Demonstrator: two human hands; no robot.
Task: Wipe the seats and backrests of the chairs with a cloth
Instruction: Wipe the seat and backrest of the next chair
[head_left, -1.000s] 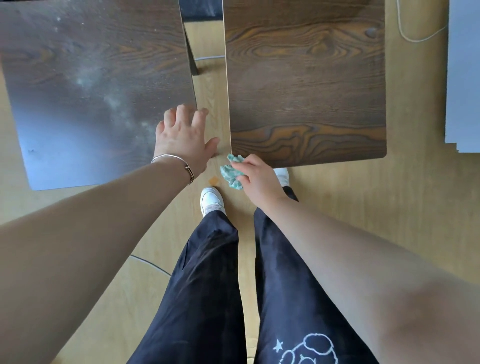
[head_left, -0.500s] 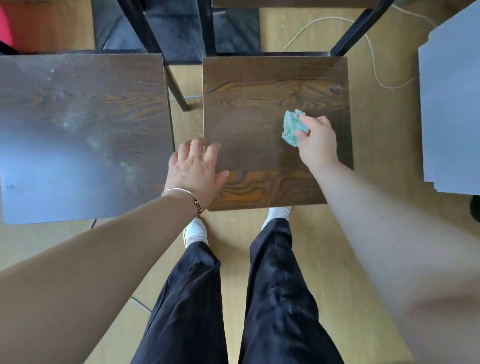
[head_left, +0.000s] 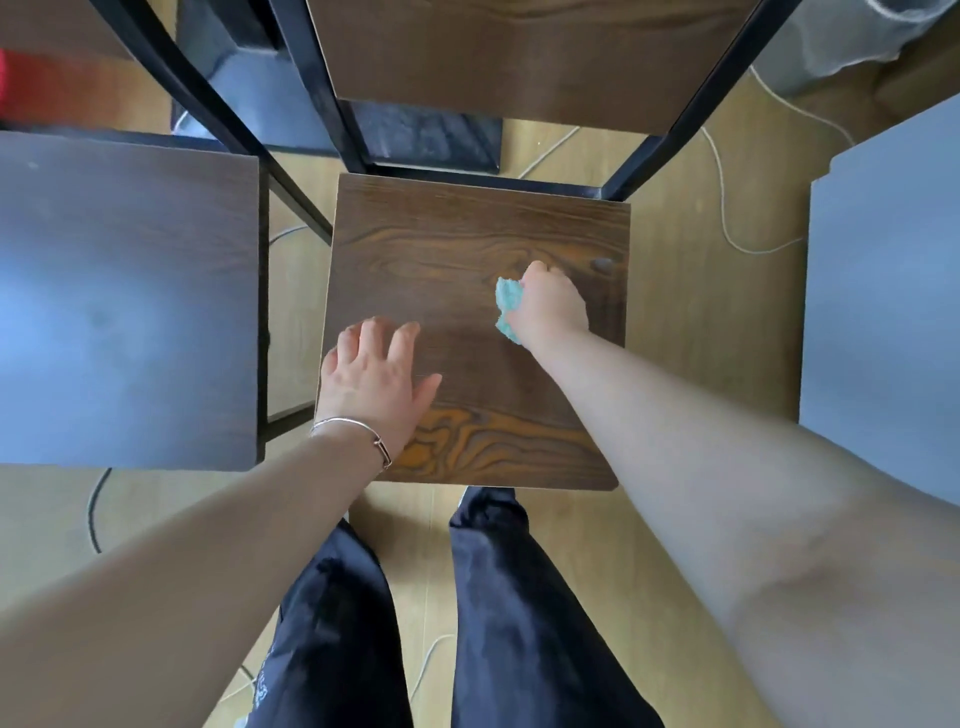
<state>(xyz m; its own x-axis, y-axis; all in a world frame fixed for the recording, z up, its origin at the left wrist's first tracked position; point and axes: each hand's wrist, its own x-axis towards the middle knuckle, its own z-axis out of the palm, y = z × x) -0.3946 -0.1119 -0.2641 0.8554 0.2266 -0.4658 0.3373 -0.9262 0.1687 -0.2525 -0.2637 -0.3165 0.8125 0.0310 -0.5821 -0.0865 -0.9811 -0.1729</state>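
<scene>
At 9 o'clock sits a dark, smooth, square chair seat (head_left: 130, 301); beside it the left hand (head_left: 371, 379) lies flat, fingers spread and holding nothing, on the 8 o'clock corner of the middle seat (head_left: 457, 249) (a thin metal bracelet (head_left: 358, 431) circles the wrist). That seat is brown wood-grain board on a black frame (head_left: 670, 130), with its backrest (head_left: 519, 57) at 12 o'clock. Just toward 2 o'clock of its middle the right hand (head_left: 550, 304) clenches a crumpled teal cloth (head_left: 508, 301) against the seat; white print on the trousers (head_left: 519, 597) is too blurred to read.

Both hands (head_left: 376, 376) on the middle seat (head_left: 467, 249), cloth (head_left: 508, 306) rightward
</scene>
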